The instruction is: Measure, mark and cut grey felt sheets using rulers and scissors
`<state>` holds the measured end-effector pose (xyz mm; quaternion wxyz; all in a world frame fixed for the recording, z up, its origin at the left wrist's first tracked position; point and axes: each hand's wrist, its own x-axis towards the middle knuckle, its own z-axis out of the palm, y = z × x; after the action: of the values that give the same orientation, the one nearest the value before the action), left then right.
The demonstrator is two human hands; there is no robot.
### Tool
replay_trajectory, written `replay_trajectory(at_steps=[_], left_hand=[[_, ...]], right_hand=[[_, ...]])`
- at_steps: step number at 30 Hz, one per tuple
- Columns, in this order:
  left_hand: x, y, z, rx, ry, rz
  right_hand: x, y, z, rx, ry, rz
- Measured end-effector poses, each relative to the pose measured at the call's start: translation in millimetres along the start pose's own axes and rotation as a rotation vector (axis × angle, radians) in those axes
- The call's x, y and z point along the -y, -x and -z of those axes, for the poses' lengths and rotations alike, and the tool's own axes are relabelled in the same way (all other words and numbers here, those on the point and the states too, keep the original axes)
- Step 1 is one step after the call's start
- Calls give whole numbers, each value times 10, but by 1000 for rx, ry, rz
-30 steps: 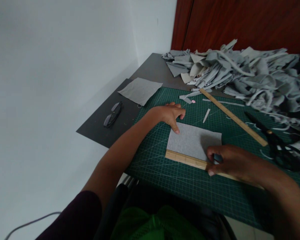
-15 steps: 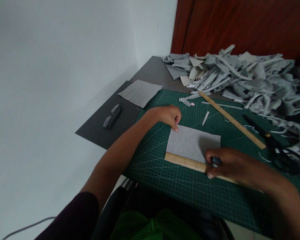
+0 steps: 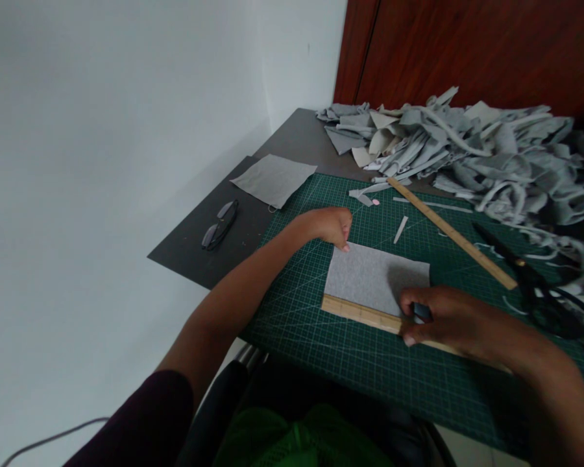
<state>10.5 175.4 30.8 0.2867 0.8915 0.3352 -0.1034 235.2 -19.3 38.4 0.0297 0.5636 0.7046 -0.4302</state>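
Grey felt, cut to a rough rectangle [image 3: 370, 277], lies flat on the green cutting mat [image 3: 321, 363], between the person's 2 hands. The left hand [image 3: 329, 226] sits at the sheet's far left corner with its fingers curled under; 1 fingertip presses down at that corner, and the hand grasps nothing. The right hand [image 3: 440, 318] rests at the sheet's near right corner, pressing on a wooden ruler [image 3: 360, 311] that lies along the sheet's near edge, touching it. That hand is closed around a small dark object (only a bit shows between thumb and fingers, too little to name). Part of the ruler runs on under the right hand and forearm.

A second, longer wooden ruler [image 3: 452, 233] lies diagonally on the mat beyond the sheet, well apart from both hands. Black scissors [image 3: 535, 279] lie at its right end, near the mat's right side. A big heap of grey felt scraps and strips [image 3: 467, 152] covers the far right of the dark table [image 3: 302, 133], spilling onto the mat. 1 small offcut sliver [image 3: 401, 229] lies on the mat just past the sheet. Off the mat to the left, another grey felt square [image 3: 274, 179] lies on the table, with folded glasses [image 3: 219, 224] nearer the table's left edge.
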Motion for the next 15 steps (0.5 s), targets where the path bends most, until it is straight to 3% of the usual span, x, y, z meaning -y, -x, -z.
replay_trajectory(at_steps=[15], left_hand=[[38, 8, -54, -48, -1, -73]], right_hand=[[-24, -9, -12, 8, 27, 3]])
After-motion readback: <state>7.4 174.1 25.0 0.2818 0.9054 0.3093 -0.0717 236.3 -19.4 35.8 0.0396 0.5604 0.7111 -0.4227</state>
